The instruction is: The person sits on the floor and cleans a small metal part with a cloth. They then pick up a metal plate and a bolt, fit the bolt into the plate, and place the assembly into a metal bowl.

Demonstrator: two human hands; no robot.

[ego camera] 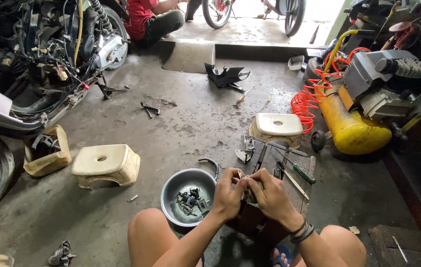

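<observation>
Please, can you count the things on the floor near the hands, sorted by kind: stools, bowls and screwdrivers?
Cream plastic stools: 2, one and another
Metal bowl: 1
Green-handled screwdriver: 1
Total: 4

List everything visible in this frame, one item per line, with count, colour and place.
small metal part: 1, grey, held between both hands
metal bowl: 1, grey, floor by left knee, dark small parts inside
wooden board: 1, dark, under the hands, tools on it
green-handled screwdriver: 1, on the board
plastic stools: 2, cream, one left, one beyond the board
air compressor: 1, yellow tank, right
coiled hose: 1, orange, beside compressor
stripped motorcycle: 1, top left
seated person: 1, red top, doorway
left hand: 1, on part
right hand: 1, on part
</observation>
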